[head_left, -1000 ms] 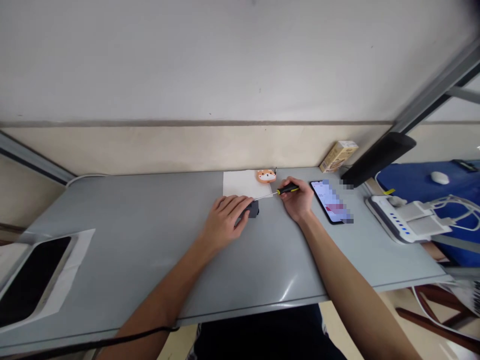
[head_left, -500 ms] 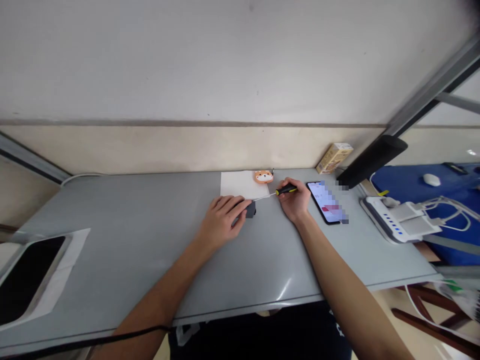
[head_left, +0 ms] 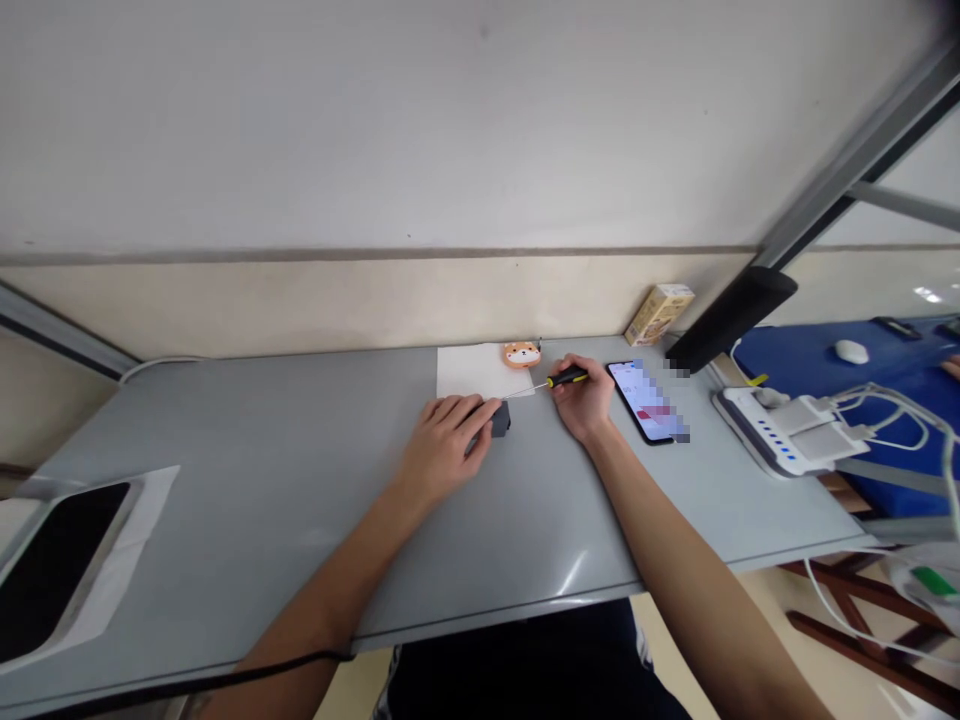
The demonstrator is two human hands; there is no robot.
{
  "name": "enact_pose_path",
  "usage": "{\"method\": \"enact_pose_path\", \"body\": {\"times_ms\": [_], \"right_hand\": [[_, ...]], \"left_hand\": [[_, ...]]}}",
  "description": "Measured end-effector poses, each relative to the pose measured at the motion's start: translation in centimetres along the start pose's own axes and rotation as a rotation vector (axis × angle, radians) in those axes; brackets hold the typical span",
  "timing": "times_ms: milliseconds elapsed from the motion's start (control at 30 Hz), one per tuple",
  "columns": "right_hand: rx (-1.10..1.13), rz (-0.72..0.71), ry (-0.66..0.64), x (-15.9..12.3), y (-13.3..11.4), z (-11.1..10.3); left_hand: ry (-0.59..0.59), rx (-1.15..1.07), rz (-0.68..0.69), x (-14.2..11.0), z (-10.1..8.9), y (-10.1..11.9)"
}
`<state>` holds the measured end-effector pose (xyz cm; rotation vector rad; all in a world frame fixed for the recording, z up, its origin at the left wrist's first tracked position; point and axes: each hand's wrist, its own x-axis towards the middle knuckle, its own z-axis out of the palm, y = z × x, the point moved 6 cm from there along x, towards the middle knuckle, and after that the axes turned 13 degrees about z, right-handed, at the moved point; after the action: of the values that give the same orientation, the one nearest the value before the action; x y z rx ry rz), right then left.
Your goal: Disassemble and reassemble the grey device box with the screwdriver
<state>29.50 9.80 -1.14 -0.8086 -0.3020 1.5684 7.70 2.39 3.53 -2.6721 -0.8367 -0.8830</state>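
Observation:
A small dark grey box-shaped object rests on the grey table, and my left hand is closed over it, hiding most of its body. My right hand grips a screwdriver by its black and yellow handle. The thin metal shaft points left and reaches the upper edge of the dark box, close to my left fingertips. Where exactly the tip sits is too small to tell. Just behind the box lies a white sheet of paper, with an orange and white animal-face case on its right corner.
A lit phone lies right of my right hand. Beyond it stand a yellowish carton, a black cylinder and a white power strip with plugged-in chargers. A black-topped device lies at the left on white paper.
The camera view has shifted slightly, so the scene sits a little further left. Both hands keep their holds on the box and the screwdriver, with little visible movement.

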Motion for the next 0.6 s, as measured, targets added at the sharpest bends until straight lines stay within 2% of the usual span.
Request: {"method": "enact_pose_path", "body": {"times_ms": [200,367,500,600], "right_hand": [[0.048,0.025,-0.017,0.1,0.1,0.0],[0.044,0.012,-0.02,0.2,0.0,-0.2],[0.023,0.005,-0.018,0.1,-0.1,-0.1],[0.033,0.004,-0.031,0.1,-0.1,0.0]], "left_hand": [[-0.006,-0.049,0.018,0.5,0.0,0.6],[0.043,-0.159,0.004,0.3,-0.1,0.5],[0.154,-0.264,-0.006,-0.3,-0.6,0.0],[0.275,-0.378,-0.137,-0.8,-1.0,-1.1]]}}
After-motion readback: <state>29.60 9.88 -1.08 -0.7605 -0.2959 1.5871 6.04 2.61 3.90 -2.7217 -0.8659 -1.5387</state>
